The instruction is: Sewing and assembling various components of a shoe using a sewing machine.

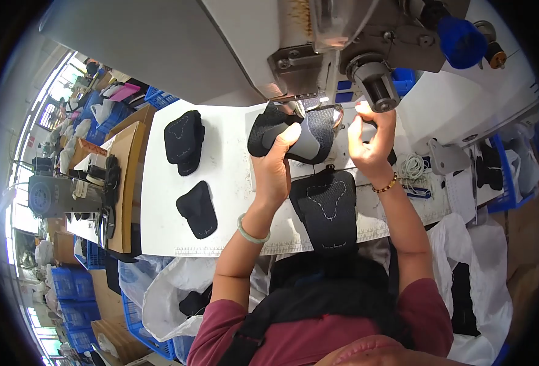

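My left hand (274, 168) grips the near-left edge of a black and grey mesh fabric piece (300, 141), its thumb on top and the other fingers mostly hidden. This piece lies under the needle area of a sewing machine (309, 67). Just right of the fabric, my right hand (373, 143) is raised with bent fingers close together by the machine head; what they pinch, if anything, I cannot make out. Below the hands, at the table's front edge, rests a pile of black fabric pieces (327, 213) with a pale dashed outline on top.
On the left of the white table (160, 232) lie a small stack of black pieces (183, 140) and another black piece (197, 210). A coil of white cord (413, 166) and blue-handled snips (418, 192) lie at right. White bags (172, 299) hang below the front edge.
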`<action>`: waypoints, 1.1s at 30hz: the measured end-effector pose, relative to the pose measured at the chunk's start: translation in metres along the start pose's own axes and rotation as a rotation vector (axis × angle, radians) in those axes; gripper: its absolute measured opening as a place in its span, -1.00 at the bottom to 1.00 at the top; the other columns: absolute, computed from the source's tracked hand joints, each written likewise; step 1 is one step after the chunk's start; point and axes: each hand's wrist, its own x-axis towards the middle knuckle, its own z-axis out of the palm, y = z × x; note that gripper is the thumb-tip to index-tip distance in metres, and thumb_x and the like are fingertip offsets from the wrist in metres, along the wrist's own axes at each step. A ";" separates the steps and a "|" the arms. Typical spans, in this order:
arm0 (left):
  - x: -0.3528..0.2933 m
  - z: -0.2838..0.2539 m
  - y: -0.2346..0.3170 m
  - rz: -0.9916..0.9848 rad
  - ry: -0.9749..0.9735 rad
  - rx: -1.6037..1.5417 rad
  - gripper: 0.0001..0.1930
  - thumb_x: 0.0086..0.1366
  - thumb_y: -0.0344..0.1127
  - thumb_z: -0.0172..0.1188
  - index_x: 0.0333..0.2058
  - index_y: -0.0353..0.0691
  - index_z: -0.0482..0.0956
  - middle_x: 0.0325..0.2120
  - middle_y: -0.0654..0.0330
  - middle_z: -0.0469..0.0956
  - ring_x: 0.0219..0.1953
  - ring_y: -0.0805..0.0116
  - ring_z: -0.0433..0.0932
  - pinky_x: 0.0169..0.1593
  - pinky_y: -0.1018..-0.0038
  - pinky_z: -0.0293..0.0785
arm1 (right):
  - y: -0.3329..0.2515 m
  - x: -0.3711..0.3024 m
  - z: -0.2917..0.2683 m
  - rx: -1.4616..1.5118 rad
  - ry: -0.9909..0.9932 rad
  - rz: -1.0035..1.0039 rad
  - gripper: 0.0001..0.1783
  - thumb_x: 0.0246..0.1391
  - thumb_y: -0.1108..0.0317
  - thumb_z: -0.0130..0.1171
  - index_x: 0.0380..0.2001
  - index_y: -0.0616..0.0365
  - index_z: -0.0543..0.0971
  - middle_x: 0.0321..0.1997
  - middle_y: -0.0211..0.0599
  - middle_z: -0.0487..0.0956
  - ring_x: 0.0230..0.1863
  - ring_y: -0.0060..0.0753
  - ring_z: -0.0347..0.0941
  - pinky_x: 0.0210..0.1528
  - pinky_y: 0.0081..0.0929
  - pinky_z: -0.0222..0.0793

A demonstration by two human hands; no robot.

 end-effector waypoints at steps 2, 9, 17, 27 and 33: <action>-0.006 0.005 -0.005 0.021 0.046 0.013 -0.89 0.16 -0.53 0.12 -0.31 -0.31 0.53 -0.40 0.29 0.53 -0.33 0.55 0.47 -0.14 0.59 0.39 | -0.001 -0.003 0.002 -0.017 0.009 -0.205 -0.53 -0.27 0.69 0.11 -0.19 0.08 0.42 -0.14 -0.31 0.44 -0.15 -0.22 0.39 -0.15 -0.40 0.31; -0.014 0.025 -0.006 0.077 0.188 -0.002 -0.91 0.18 -0.48 0.12 -0.33 -0.33 0.55 -0.39 0.30 0.54 -0.33 0.54 0.47 -0.14 0.58 0.37 | -0.005 -0.004 -0.003 0.128 -0.183 -0.306 -0.48 -0.39 0.61 0.18 -0.20 0.02 0.46 -0.08 -0.37 0.45 0.01 -0.26 0.39 0.01 -0.31 0.26; -0.023 -0.039 0.011 0.684 0.110 0.853 -0.79 0.08 -0.47 0.11 -0.28 -0.39 0.40 -0.29 0.15 0.40 -0.24 0.38 0.33 -0.16 0.50 0.30 | -0.012 0.011 -0.013 0.182 -0.314 -0.268 -0.74 -0.18 0.60 0.21 -0.36 0.14 0.45 -0.25 -0.24 0.58 -0.13 -0.15 0.51 -0.08 -0.29 0.35; 0.003 -0.045 0.015 1.001 -0.397 1.241 -0.23 -0.20 -0.55 0.32 0.11 -0.19 0.32 -0.05 0.13 0.47 -0.02 0.14 0.42 0.12 0.31 0.25 | -0.009 0.014 -0.012 0.143 -0.328 -0.320 -0.60 -0.33 0.54 0.28 -0.29 0.02 0.52 -0.20 -0.44 0.55 -0.23 -0.37 0.45 -0.15 -0.39 0.28; 0.005 -0.043 0.006 0.883 -0.427 1.020 -0.17 -0.27 -0.65 0.31 0.12 -0.20 0.33 -0.09 0.11 0.48 -0.06 0.15 0.45 0.00 0.33 0.40 | -0.012 0.016 -0.010 0.172 -0.315 -0.296 -0.59 -0.35 0.59 0.25 -0.30 0.03 0.53 -0.21 -0.43 0.56 -0.19 -0.34 0.46 -0.15 -0.40 0.30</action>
